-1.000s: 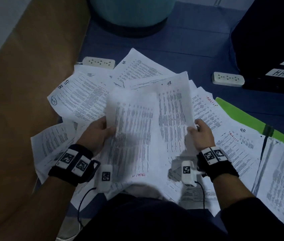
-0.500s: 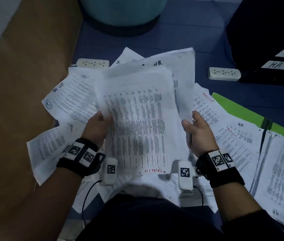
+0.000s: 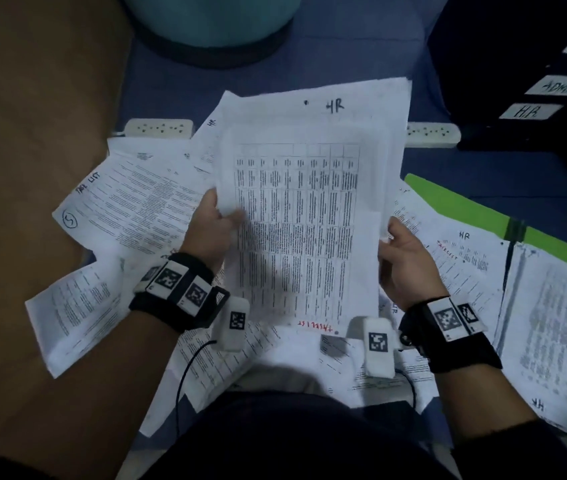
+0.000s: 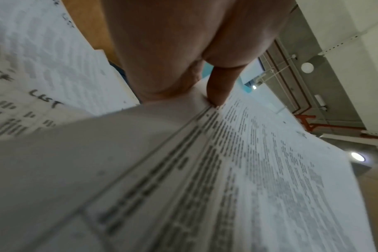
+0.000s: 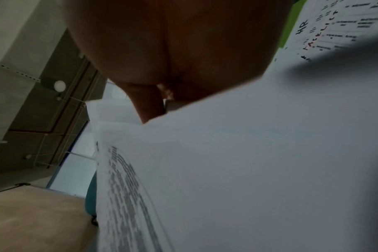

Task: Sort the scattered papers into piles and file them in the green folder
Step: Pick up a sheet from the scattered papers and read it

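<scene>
I hold a small stack of printed sheets [image 3: 304, 220] upright in front of me, a table page on top and a sheet marked HR behind it. My left hand [image 3: 216, 220] pinches the stack's left edge, thumb on the front [image 4: 218, 88]. My right hand [image 3: 403, 258] grips the right edge [image 5: 153, 104]. Scattered papers [image 3: 126, 206] lie all around on the blue floor. The green folder [image 3: 455, 202] lies open at the right, partly under sheets marked HR [image 3: 465, 251].
Two white power strips [image 3: 159, 128] [image 3: 433, 133] lie beyond the papers. Black binders labelled ADMIN and HR [image 3: 535, 109] stand at the back right. A teal round object [image 3: 212, 19] sits at the back, and a brown surface [image 3: 32, 133] runs along the left.
The two sheets held apart a second ago have come together into one stack, which both hands raised and squared in front of me.
</scene>
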The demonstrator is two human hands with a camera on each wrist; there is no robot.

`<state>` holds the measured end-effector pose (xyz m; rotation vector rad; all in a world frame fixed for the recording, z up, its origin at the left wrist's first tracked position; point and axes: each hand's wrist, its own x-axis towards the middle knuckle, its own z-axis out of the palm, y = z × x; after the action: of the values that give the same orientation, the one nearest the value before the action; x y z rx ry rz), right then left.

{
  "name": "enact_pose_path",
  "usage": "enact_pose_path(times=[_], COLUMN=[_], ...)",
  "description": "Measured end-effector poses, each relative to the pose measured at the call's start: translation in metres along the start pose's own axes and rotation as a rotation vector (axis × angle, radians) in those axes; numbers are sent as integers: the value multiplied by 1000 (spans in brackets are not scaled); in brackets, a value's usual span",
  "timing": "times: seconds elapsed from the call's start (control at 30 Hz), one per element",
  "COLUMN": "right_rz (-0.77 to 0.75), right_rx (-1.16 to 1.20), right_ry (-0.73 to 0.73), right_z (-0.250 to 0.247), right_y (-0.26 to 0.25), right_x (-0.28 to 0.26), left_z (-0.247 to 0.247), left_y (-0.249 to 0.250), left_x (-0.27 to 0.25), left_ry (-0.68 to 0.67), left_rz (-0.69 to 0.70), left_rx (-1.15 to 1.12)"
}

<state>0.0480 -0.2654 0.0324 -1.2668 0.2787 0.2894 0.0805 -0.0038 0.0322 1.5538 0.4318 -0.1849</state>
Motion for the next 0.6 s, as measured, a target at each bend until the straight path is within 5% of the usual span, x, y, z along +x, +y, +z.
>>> enact_pose_path(times=[0.1, 0.23, 0.33, 0.43, 0.6], right_rz=[52, 72, 253, 392, 379], right_rx=[-81, -465, -841, -1042, -1175], right_ry=[41, 425, 670, 720, 678], right_z=[-9, -47, -74, -84, -94], right_y=[8, 24, 26, 21, 17], right_x=[5, 33, 57, 76, 96], left_z=[-1, -14, -18, -17, -13], left_y=[-8, -29, -47, -57, -59], left_x=[1, 5, 4, 2, 5], left_ry=[9, 53, 28, -11, -4], left_rz=[7, -46, -109, -140, -142], left_rx=[98, 218, 356, 469, 591])
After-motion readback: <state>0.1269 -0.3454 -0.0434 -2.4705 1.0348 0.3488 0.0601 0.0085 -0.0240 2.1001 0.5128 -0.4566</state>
